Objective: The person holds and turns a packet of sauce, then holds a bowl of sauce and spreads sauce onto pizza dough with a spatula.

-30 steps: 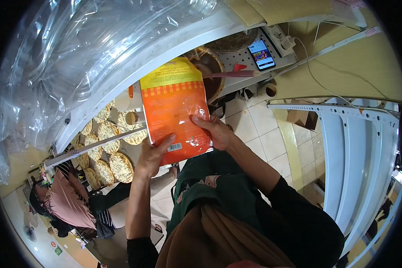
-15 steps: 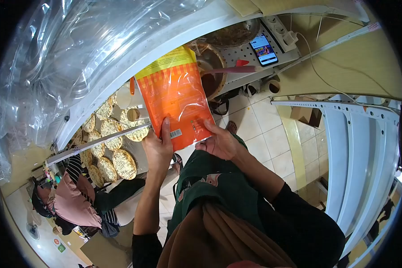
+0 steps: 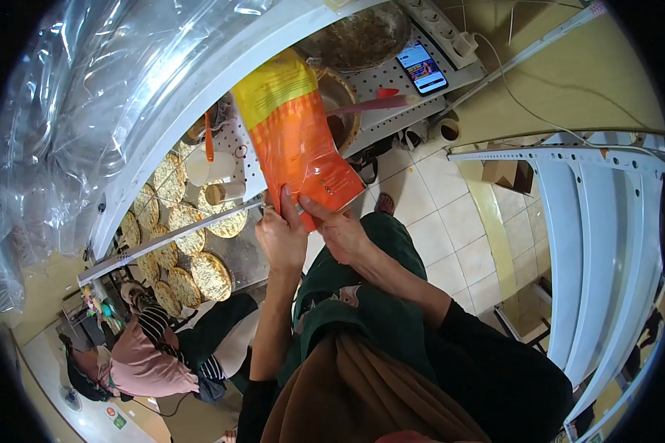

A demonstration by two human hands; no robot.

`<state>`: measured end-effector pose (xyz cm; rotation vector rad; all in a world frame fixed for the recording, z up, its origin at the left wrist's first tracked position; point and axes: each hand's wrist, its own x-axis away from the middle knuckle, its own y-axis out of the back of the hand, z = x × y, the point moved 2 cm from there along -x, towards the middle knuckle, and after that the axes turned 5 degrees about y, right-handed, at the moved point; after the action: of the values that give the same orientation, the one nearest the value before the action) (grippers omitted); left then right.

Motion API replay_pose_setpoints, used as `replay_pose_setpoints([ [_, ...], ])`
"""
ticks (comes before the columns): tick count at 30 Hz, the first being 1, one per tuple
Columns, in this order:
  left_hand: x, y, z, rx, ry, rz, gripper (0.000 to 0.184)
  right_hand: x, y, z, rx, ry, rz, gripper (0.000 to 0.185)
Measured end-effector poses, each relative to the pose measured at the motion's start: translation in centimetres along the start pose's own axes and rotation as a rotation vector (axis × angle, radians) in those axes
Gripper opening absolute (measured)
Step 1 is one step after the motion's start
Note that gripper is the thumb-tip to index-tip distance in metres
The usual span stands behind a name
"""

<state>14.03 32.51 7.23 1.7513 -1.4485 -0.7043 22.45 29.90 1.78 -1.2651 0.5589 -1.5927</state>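
Note:
An orange and yellow plastic pouch (image 3: 292, 136) with a checked pattern hangs out in front of me, its yellow end pointing away. My left hand (image 3: 282, 240) is closed on its near edge, thumb on top. Close beside it, my right hand (image 3: 340, 232) pinches the same edge. Between the two thumbs the film is bent and creased. Whatever the pouch contains is hidden. Beyond its right side, a bowl (image 3: 351, 125) with brown contents is partly covered, and a pinkish spatula (image 3: 377, 104) lies across it.
Several round, topped flatbreads (image 3: 210, 276) lie on a metal table at left, behind a white rail (image 3: 170, 236). A co-worker in a pink top (image 3: 144, 358) is beside it. A phone (image 3: 423, 68) rests on the perforated shelf. Clear plastic sheeting (image 3: 125, 88) hangs upper left; white metal shelving (image 3: 561, 251) stands right.
My hands have come closer together along the pouch's near edge, and the pouch has buckled. My right hand has moved left. The co-worker's arm now reaches toward the flatbreads.

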Motion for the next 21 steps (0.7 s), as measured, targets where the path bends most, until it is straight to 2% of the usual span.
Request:
replay_pose_setpoints([
  [4, 0.4, -0.3, 0.6, 0.101, 0.014, 0.009, 0.03, -1.3, 1.8, 0.9, 0.0, 0.053, 0.01, 0.039],
  [8, 0.7, -0.4, 1.2, 0.108, 0.013, 0.012, 0.03, -2.1, 4.1, 1.0, 0.029, -0.001, -0.055, 0.034],
  [9, 0.8, -0.5, 1.0, 0.135, -0.013, -0.011, 0.029, -1.9, 3.6, 1.4, 0.017, 0.06, -0.129, 0.025],
  [10, 1.0, -0.5, 1.0, 0.159, -0.038, -0.029, 0.028, -2.1, 4.0, 1.3, 0.047, -0.006, -0.075, 0.025],
  [13, 0.7, 1.0, 1.2, 0.097, 0.107, 0.044, 0.024, -2.4, 5.7, 2.9, 0.214, -0.199, 0.134, 0.027],
  [16, -0.1, 1.9, 1.0, 0.25, -0.03, 0.007, 0.023, -2.5, 4.3, 4.7, 0.357, -0.331, 0.272, 0.03],
  [19, -0.2, 2.2, 0.5, 0.326, -0.075, 0.018, 0.022, -3.5, 4.1, 4.8, 0.432, -0.375, 0.325, 0.032],
  [21, -0.3, 2.0, 1.1, 0.364, -0.082, 0.038, 0.021, -3.8, 4.0, 4.4, 0.404, -0.373, 0.264, 0.032],
])
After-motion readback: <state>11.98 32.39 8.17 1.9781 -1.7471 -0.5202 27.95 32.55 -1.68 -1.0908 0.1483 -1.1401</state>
